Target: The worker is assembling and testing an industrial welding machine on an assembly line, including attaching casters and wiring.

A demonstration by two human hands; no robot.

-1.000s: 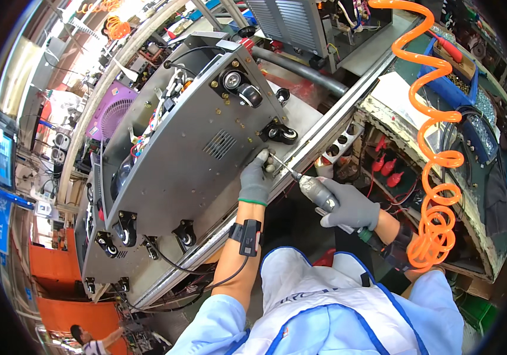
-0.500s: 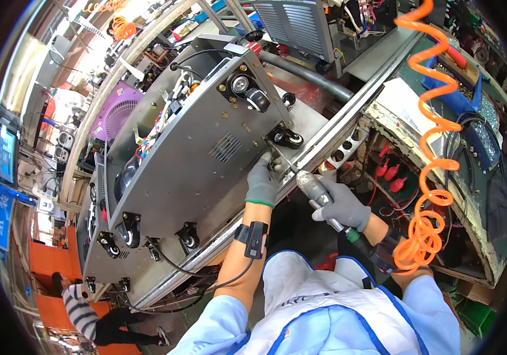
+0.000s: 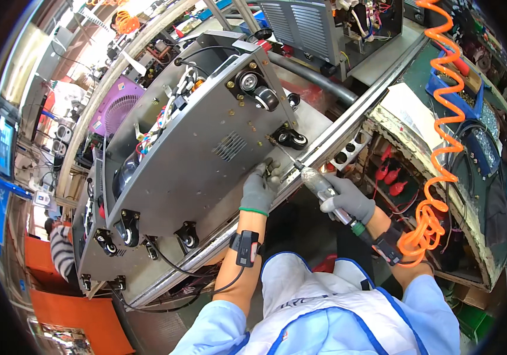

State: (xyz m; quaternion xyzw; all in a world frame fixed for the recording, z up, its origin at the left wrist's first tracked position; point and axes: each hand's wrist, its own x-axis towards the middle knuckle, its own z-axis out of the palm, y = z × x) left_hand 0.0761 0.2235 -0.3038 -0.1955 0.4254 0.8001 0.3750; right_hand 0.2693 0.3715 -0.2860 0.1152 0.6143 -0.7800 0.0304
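My right hand (image 3: 352, 199), in a grey glove, is wrapped round a pneumatic screwdriver (image 3: 317, 182). Its long thin bit points up and left, with the tip beside the black swivel caster (image 3: 290, 138) at the near right corner of a grey metal cabinet (image 3: 188, 160). The cabinet lies tipped so that its underside faces me. Below that caster my left hand (image 3: 258, 192), also gloved, has its fingers bent together round small metal pieces that look like bolts (image 3: 273, 167). Another caster (image 3: 256, 92) is fixed at the upper corner, with brass-coloured bolts around it.
An orange coiled air hose (image 3: 447, 118) hangs at the right. Beside it, a bench holds blue bins (image 3: 483, 148) of small hardware. Red-handled parts (image 3: 390, 177) lie below. Another casing (image 3: 303, 29) stands behind; a purple fan (image 3: 117, 106) is at left. A person in stripes (image 3: 62, 251) is farther left.
My left hand has drawn down and left from the caster and the bit. The screwdriver has shifted slightly right and down with my right hand. The person in stripes has moved.
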